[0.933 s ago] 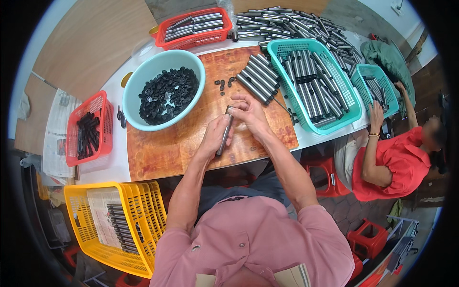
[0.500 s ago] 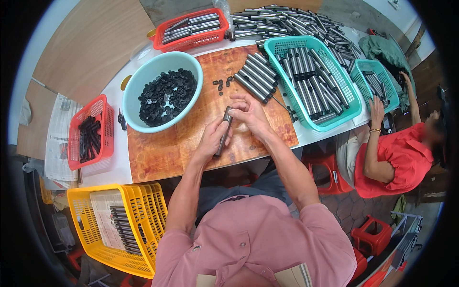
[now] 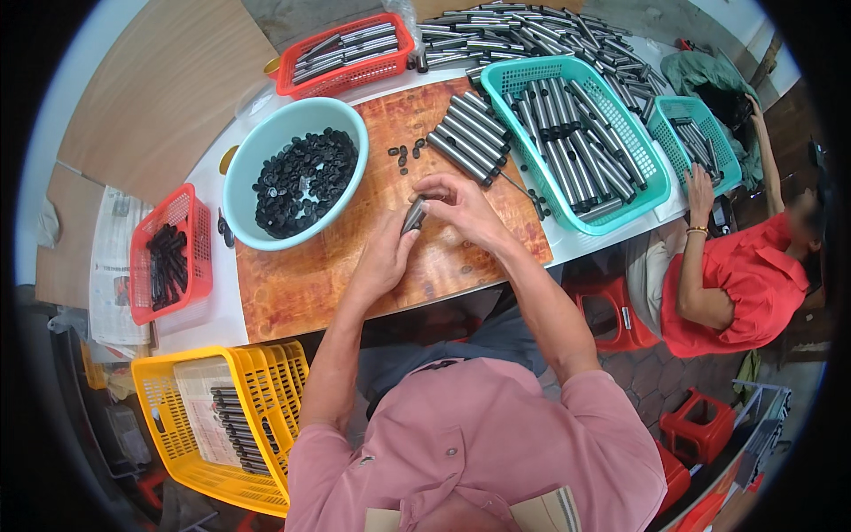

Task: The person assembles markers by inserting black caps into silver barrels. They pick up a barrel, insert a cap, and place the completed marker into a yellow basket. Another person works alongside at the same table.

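My left hand (image 3: 383, 255) is closed around a short dark metal tube (image 3: 414, 215), held over the near middle of the brown wooden board (image 3: 346, 275). My right hand (image 3: 459, 209) has its fingers pinched at the tube's upper end; whether a cap sits between them is hidden. Several small black plastic caps (image 3: 403, 161) lie loose on the board beyond my hands. At the board's right side, a row of shiny metal tubes (image 3: 465, 142) lies side by side. To my left stands a light blue basin (image 3: 238, 199) holding many black caps (image 3: 306, 182).
A teal basket (image 3: 656, 197) full of tubes stands right of the board, with a tube pile (image 3: 532, 40) behind. Red baskets (image 3: 403, 64) sit far and left. Yellow crates (image 3: 164, 426) are at lower left. A co-worker in red (image 3: 740, 288) reaches into a smaller teal basket (image 3: 729, 158).
The tube has tipped, so less of its length shows below my left hand, which has turned around it. My right hand stays at its upper end. The whole view has shifted slightly.
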A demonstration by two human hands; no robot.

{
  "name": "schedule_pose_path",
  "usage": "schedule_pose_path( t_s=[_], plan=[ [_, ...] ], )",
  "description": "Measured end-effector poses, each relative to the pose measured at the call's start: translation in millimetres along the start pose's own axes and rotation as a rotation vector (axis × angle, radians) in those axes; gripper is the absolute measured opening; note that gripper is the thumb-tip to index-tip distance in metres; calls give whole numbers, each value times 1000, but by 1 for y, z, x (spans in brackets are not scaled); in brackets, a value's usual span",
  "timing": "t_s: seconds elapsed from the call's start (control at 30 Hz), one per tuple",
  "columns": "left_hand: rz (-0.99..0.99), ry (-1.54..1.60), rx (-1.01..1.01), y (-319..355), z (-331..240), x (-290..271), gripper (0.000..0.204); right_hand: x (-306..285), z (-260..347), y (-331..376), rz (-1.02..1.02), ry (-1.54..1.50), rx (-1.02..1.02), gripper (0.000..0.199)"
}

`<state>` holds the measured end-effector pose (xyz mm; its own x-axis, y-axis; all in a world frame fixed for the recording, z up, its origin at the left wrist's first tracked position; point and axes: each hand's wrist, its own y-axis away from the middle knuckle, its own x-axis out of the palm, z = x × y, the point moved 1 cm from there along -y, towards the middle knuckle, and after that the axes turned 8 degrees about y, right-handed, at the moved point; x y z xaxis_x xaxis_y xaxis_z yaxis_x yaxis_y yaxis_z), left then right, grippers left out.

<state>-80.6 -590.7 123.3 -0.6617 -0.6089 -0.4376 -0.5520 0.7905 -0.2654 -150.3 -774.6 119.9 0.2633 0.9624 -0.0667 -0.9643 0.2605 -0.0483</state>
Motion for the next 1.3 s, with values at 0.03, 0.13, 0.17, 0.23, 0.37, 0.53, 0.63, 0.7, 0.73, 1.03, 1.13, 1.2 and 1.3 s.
schedule_pose_path(
  t_s=[0.03,0.13,0.17,0.23,0.37,0.53,0.63,0.7,0.73,1.03,1.13,1.2,1.3],
  plan=[
    [-2,-74,24,-1,0,0,37,0,1,-2,3,64,11,34],
    [-6,-273,82,-1,7,1,42,-2,-1,-5,21,217,28,31],
    [-5,-333,101,-2,9,3,44,-4,-5,-6,28,241,24,31],
    [-35,-366,147,-2,9,6,44,-7,-11,-6,39,243,17,32],
    [-164,-372,208,-2,11,19,36,-10,-19,-5,55,168,12,33],
    [-155,-405,130,-4,7,27,31,-14,-29,-2,78,150,2,35],
    [-163,-422,128,-3,8,29,31,-12,-31,0,71,132,-2,36],
    [-159,-417,124,-3,6,29,31,-12,-31,1,64,150,-10,36],
    [-154,-407,118,-2,3,28,31,-12,-29,3,59,157,-8,36],
    [-71,-375,43,-9,7,18,27,-7,-16,-18,-18,508,-13,19],
    [-49,-386,29,-11,2,14,25,10,-10,-47,-77,782,-48,20],
    [-36,-383,31,-14,1,13,23,20,-12,-61,-81,859,-3,23],
    [-27,-380,35,-14,4,12,22,30,-26,-70,-127,945,-122,19]
  ],
)
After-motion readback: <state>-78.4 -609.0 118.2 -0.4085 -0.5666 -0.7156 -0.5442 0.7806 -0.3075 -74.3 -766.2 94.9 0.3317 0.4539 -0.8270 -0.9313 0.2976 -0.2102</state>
